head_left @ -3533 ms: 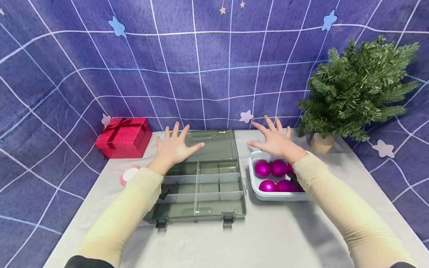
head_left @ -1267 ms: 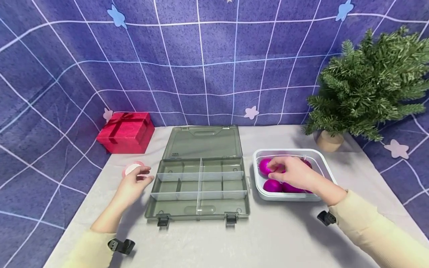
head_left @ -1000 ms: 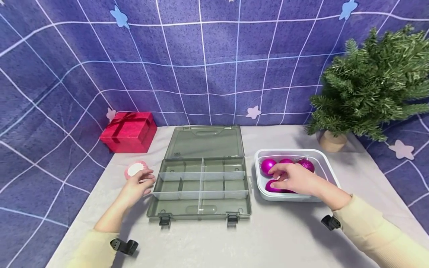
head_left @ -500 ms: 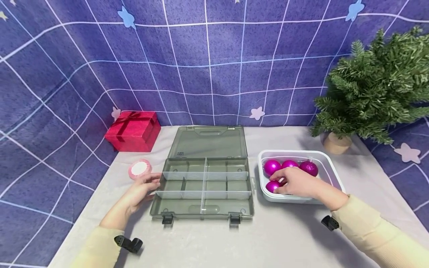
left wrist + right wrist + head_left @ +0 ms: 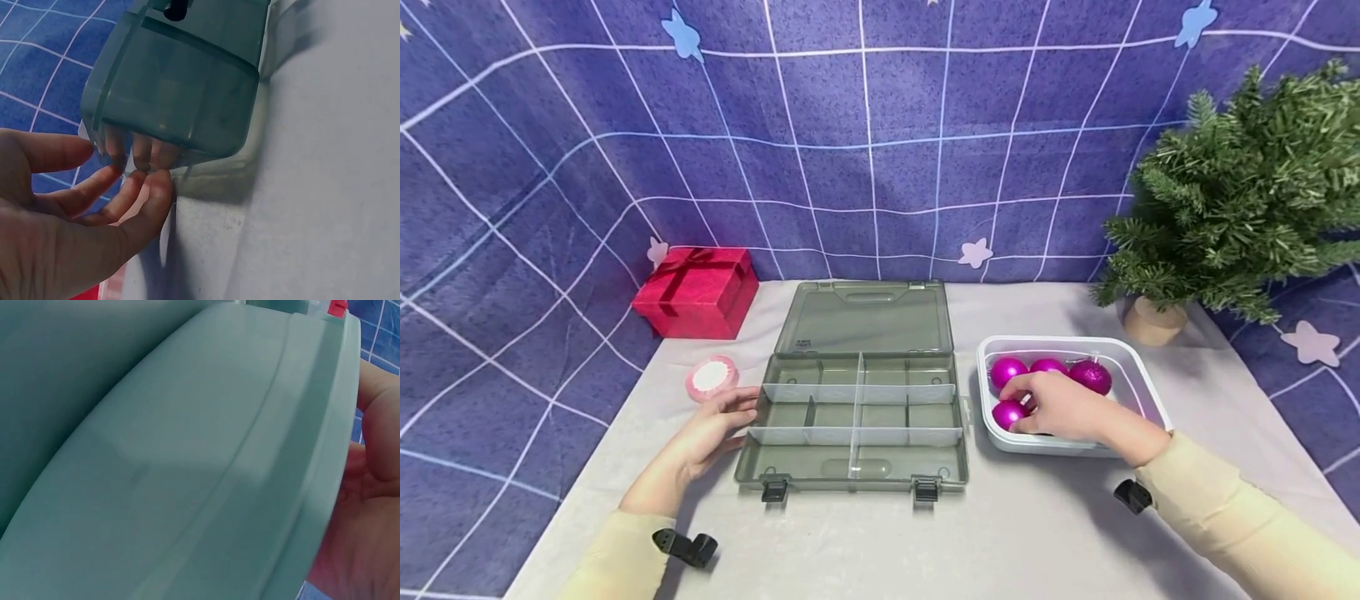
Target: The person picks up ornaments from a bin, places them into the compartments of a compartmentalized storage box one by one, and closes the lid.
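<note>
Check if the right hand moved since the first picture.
Yes: against the white tray, the right hand moved toward the near rim and slightly right.

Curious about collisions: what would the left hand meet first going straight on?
The left hand would likely meet the green divided case first; its fingertips are at the side, contact unclear.

The case (image 5: 910, 461) lies near the centre of the head view, its lid (image 5: 880, 325) behind. Left of it lies a disc (image 5: 712, 378), with a gift box (image 5: 700, 296) behind that. Right of it, a tub (image 5: 1045, 444) contains balls (image 5: 1008, 414); a tree (image 5: 1247, 200) stands behind, upper right.
</note>
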Demonstrator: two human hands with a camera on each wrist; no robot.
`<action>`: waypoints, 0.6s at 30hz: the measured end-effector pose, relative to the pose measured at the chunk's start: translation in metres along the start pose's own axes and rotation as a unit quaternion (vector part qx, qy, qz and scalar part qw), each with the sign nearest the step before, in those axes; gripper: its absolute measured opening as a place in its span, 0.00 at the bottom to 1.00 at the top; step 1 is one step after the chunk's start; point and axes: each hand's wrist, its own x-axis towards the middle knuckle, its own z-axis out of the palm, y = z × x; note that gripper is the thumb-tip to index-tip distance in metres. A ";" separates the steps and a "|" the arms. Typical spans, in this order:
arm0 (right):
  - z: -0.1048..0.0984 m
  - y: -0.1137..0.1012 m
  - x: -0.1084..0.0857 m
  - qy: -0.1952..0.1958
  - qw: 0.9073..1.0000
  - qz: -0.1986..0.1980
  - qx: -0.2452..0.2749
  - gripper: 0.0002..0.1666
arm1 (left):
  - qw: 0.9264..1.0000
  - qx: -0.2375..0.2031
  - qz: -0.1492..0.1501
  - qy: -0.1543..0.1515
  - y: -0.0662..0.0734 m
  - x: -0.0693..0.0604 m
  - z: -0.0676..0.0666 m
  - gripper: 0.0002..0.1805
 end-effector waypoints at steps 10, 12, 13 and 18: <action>-0.029 -0.008 -0.003 0.049 0.998 0.036 -0.008 0.24 | 1.000 0.002 0.010 -0.007 -0.002 0.000 -0.005 0.32; -0.039 -0.015 -0.003 0.064 0.997 0.037 -0.002 0.24 | 1.000 -0.002 0.011 -0.010 -0.001 -0.001 -0.005 0.32; -0.044 -0.019 -0.003 0.071 0.997 0.040 0.004 0.24 | 1.000 -0.002 0.013 -0.013 -0.001 -0.002 -0.005 0.33; -0.057 -0.041 0.006 0.097 0.995 0.033 0.019 0.22 | 1.000 -0.004 0.016 -0.024 -0.002 -0.003 -0.006 0.33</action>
